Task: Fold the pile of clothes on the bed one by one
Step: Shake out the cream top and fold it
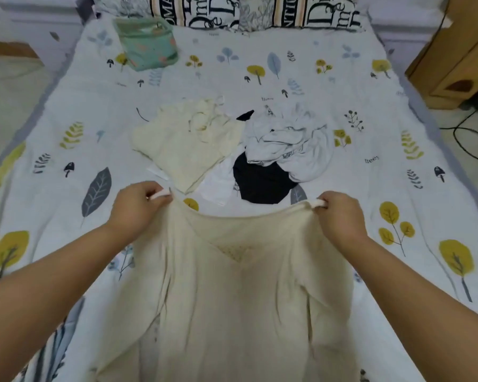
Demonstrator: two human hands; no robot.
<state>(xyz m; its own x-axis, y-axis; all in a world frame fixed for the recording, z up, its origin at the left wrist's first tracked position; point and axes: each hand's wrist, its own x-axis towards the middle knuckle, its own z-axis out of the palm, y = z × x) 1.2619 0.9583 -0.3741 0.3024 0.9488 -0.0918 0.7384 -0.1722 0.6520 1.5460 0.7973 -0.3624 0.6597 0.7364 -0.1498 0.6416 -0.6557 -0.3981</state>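
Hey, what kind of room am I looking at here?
Most likely a bedroom at home. A bed with a leaf-and-tree print cover fills the view, lettered pillows lie along its head, and a wooden cabinet stands beside it. Both hands hold up a cream garment.

Bed [329, 86] covered by white sheet printed with yellow trees, grey leaves, mushrooms. Lettered black-and-white pillows [260, 9] along head edge. Wooden cabinet [458, 59] beside far right corner; black cable [464, 136] across pale floor [469, 177] below it. Pale wall, possibly a drawer unit, left of head edge. Soft, even light.
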